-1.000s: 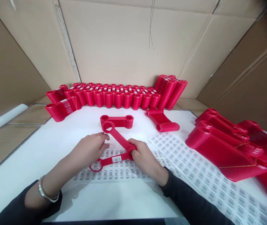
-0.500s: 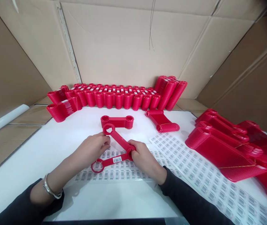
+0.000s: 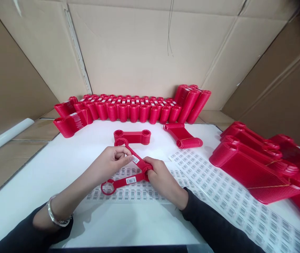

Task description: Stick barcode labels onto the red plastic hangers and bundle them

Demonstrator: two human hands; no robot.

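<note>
My right hand [image 3: 162, 177] is closed round the joined ends of red plastic bars with ring ends, fanned apart in a V. The lower red bar [image 3: 121, 182] bears a white barcode sticker [image 3: 131, 180] and points left. On the upper red bar [image 3: 141, 164], pointing up-left, lies another barcode sticker [image 3: 135, 159]. My left hand [image 3: 115, 160] pinches at that sticker's left edge, thumb and forefinger together. Beneath both hands is a sheet of barcode stickers [image 3: 136, 195], partly covered. Just beyond them stands a short stack of red bars [image 3: 132, 137].
A long row of banded red stacks [image 3: 123, 110] lines the back of the white table [image 3: 108, 225]. One fanned stack [image 3: 183, 136] lies right of centre. Large red stacks [image 3: 252, 168] stand at the right beside a second sticker sheet [image 3: 234, 200]. Cardboard walls [image 3: 144, 52] enclose the table.
My left hand has moved up and right from over the sheet to the upper bar, where a barcode sticker now shows. My right hand keeps its grip on the bars.
</note>
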